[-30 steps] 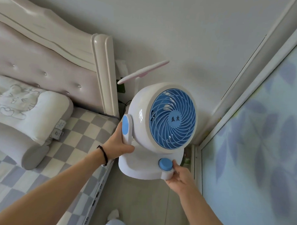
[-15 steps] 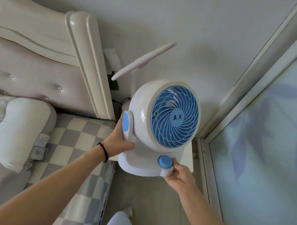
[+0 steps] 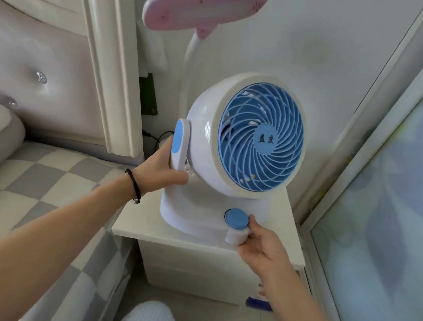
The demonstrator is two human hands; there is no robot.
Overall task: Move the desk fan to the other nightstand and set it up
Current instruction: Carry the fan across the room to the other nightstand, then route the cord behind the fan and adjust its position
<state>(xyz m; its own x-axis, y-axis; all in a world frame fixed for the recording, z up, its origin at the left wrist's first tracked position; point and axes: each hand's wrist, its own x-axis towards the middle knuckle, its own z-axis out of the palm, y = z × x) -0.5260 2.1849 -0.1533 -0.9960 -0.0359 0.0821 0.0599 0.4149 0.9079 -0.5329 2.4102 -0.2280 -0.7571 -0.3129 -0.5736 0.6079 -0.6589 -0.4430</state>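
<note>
The desk fan (image 3: pixel 242 142) is white with a blue grille and a blue knob on its base. It is over the white nightstand (image 3: pixel 189 246) between the bed and the wall, its base at the nightstand's top; whether it rests there I cannot tell. My left hand (image 3: pixel 161 170) grips the fan's left side arm with the blue disc. My right hand (image 3: pixel 257 247) holds the front right corner of the base, fingers curled under it beside the knob.
A pink and white desk lamp (image 3: pixel 200 11) arches over the fan from behind. The headboard post (image 3: pixel 117 71) and bed (image 3: pixel 42 189) lie to the left. A black cable (image 3: pixel 158 138) runs behind the fan. A sliding patterned panel (image 3: pixel 385 216) stands close on the right.
I have come much closer to the nightstand. The fan, carried in both hands, has come down from the air to the nightstand's top. Both grips are unchanged.
</note>
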